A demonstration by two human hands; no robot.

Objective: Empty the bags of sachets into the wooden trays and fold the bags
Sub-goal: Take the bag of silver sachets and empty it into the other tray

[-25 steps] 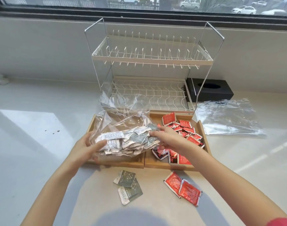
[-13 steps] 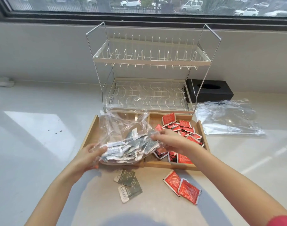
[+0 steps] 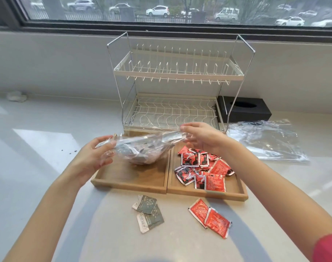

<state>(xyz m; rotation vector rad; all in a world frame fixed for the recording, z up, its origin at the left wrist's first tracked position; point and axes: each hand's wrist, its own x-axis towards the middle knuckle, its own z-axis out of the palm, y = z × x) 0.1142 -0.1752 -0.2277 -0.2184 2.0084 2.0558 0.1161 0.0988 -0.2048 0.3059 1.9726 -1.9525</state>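
Both hands, left hand (image 3: 94, 157) and right hand (image 3: 203, 138), grip a clear bag (image 3: 142, 148) of grey sachets (image 3: 136, 154) over the left wooden tray (image 3: 131, 178); red sachets (image 3: 201, 167) fill the right wooden tray (image 3: 235, 188).

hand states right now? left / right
Left hand: grips the left end of the clear bag of grey sachets, above the left wooden tray.
Right hand: pinches the bag's right end.
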